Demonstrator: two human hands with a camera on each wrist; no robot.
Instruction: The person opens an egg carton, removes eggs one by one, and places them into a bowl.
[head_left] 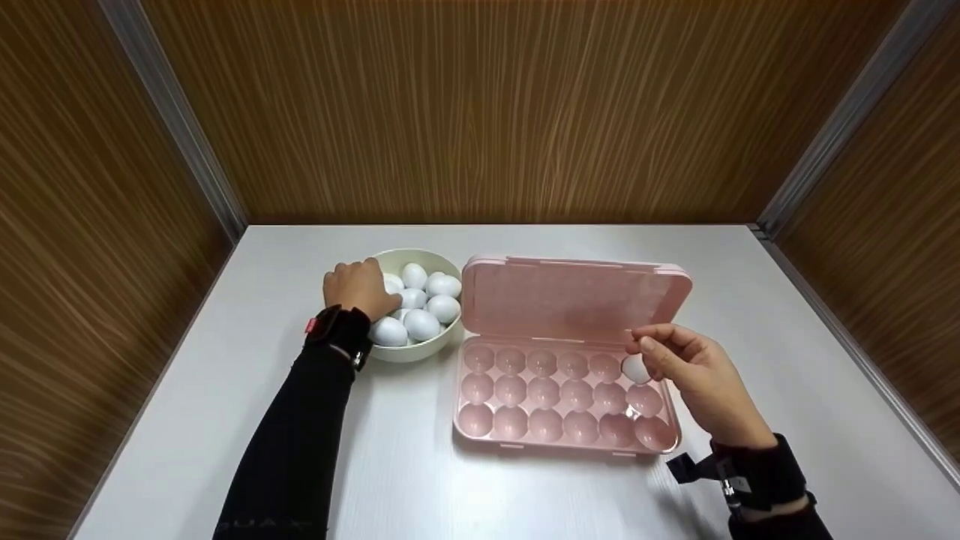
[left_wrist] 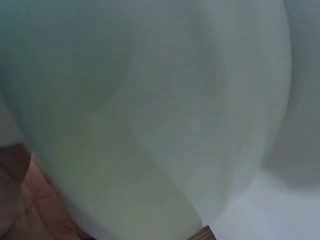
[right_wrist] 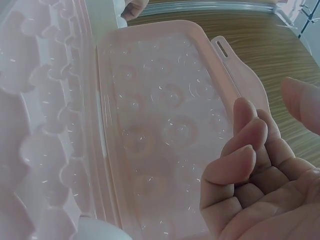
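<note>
A pale bowl point(head_left: 417, 351) holding several white eggs point(head_left: 421, 324) stands left of an open pink egg tray point(head_left: 545, 426), whose lid point(head_left: 574, 296) leans back. My left hand point(head_left: 358, 287) reaches into the bowl's left side with its knuckles up and rests on the eggs; its fingertips are hidden. In the left wrist view only a blurred white surface point(left_wrist: 160, 110) and a bit of palm point(left_wrist: 27, 212) show. One egg point(head_left: 634, 368) sits in the tray's far right cup. My right hand point(head_left: 651, 349) hovers just beside it with its fingers loosely curled and empty point(right_wrist: 267, 125). That egg point(right_wrist: 100, 229) lies at the bottom edge.
The bowl and tray stand on a white table point(head_left: 420, 480) boxed in by wood-grain walls point(head_left: 487, 112) at the back and both sides. The other cups of the tray point(right_wrist: 45, 125) hold nothing, and its lid point(right_wrist: 165, 115) stands just behind my fingers.
</note>
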